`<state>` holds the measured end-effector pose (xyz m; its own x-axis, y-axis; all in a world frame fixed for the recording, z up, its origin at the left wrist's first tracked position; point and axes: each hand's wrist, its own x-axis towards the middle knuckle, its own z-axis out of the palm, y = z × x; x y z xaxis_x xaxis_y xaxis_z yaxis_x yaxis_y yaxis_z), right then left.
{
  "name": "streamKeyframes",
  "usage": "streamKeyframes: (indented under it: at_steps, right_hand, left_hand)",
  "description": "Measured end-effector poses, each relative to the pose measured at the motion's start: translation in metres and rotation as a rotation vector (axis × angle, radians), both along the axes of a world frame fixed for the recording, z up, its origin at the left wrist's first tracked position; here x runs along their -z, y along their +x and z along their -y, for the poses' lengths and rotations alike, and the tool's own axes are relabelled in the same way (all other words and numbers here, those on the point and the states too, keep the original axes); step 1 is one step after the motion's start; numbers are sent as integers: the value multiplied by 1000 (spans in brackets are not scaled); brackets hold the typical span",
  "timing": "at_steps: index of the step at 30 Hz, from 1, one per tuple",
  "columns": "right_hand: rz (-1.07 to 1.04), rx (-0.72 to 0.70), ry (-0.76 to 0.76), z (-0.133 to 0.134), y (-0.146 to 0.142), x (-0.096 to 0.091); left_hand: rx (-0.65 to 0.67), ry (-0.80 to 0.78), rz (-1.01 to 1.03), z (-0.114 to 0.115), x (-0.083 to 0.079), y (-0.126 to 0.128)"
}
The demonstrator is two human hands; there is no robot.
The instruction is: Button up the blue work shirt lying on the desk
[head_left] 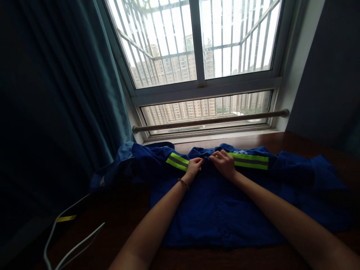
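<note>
A blue work jacket (213,210) with yellow-green reflective strips lies spread out, its collar end toward the window. My left hand (194,167) pinches the front of the jacket just right of the left reflective strip (177,161). Close beside it, my right hand (224,163) pinches the other side of the front, against the right reflective strip (251,160). Both sets of fingertips are closed on the cloth near the collar, a small gap apart. Any button or fastener between them is too small and dark to make out. A beaded bracelet (183,183) circles my left wrist.
The jacket rests on a dark brown wooden surface (270,140). Beyond it are a barred window (201,45) and a horizontal rail (210,121). A blue curtain (92,75) hangs at left, near bunched blue cloth (112,178). White cables (80,242) lie at lower left.
</note>
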<state>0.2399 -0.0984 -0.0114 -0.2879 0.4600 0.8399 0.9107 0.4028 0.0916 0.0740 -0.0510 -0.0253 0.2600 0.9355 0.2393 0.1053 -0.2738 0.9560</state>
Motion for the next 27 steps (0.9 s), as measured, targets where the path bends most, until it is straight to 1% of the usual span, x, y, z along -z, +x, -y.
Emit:
streamKeyframes:
  at_steps: [3,6,8,10,12,14,17,19,22,24,27]
  right_hand:
    - [3,24,7,-2,3,-2]
    - [76,26,28,-4,12,-11]
    - [122,6,58,-4,20,-23]
    - [104,8,96,-1,26,-39]
    - [11,17,133,4,31,-56]
    - [-125,5,173,12,35,-73]
    - [-341,-19,250,23,40,-92]
    - [-487,-17,289,28,43,-100]
    - [-663,-15,301,31,45,-107]
    - [-710,-27,281,29,45,-107]
    - [-703,-54,217,22,44,-102]
  left_hand:
    - [-31,22,-7,0,0,2]
    - [-99,12,3,4,-9,6]
    - [-158,33,60,9,-22,7]
    - [-226,136,130,14,-41,7]
    - [-296,276,194,19,-60,3]
    - [-364,379,266,22,-77,-1]
    - [-447,440,406,22,-97,-11]
    - [-473,422,513,19,-106,-18]
    - [-486,313,682,9,-115,-31]
    - [-501,209,754,1,-115,-37]
    - [-503,15,762,-10,-106,-41]
